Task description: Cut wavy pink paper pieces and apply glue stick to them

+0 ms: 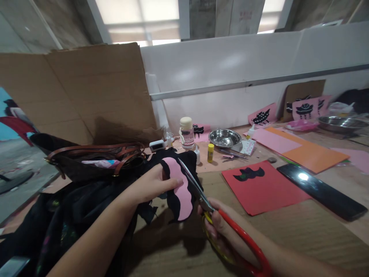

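Between the thumb and fingers of my left hand (pixel 157 182) is a wavy pink paper shape (pixel 179 188) lying on black material (pixel 173 206) that shows around its edges. My right hand (pixel 217 221) grips scissors (pixel 198 192) with red and yellow handles. Their blades point up and left, along the right edge of the pink shape, and look nearly closed. To the right, a black cut-out (pixel 249 174) rests on red paper (pixel 266 192).
A brown-handled bag (pixel 95 173) and dark cloth lie left. Behind are a bottle (pixel 186 134), a yellow glue stick (pixel 210 153) and a metal bowl (pixel 225 137). Orange paper (pixel 314 152) and a shiny black slab (pixel 319 190) lie right. Cardboard (pixel 100 88) stands behind the bag.
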A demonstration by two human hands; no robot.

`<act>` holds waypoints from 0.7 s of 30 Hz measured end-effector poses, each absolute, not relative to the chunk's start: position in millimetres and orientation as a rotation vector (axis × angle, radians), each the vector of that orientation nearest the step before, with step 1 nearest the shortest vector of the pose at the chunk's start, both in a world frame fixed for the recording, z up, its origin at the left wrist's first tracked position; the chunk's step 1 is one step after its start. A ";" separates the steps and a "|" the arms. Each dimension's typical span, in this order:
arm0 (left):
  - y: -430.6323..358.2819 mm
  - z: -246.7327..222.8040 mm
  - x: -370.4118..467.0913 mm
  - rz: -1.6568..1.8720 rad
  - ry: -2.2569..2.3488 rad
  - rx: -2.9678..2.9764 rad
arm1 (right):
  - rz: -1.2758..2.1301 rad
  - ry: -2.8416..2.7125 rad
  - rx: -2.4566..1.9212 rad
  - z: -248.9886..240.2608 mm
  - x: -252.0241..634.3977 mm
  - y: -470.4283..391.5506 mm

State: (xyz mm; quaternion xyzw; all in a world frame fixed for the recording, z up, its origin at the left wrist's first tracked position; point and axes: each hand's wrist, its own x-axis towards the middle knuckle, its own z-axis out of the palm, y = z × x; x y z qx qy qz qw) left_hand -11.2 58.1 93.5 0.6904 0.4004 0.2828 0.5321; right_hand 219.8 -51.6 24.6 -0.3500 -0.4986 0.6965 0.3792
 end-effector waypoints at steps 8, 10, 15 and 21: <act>59.2 95.4 -11.0 0.645 0.994 1.675 | 1.828 -1.203 -0.917 27.2 219.3 -54.2; 59.3 95.8 -12.9 0.633 1.007 1.701 | 1.803 -1.209 -0.924 28.1 218.9 -54.8; 60.0 95.7 -15.4 0.644 1.013 1.700 | 1.795 -1.241 -0.920 25.8 219.4 -54.0; 63.6 96.2 -12.1 0.796 1.042 1.692 | 1.843 -1.198 -0.878 21.4 219.9 -53.3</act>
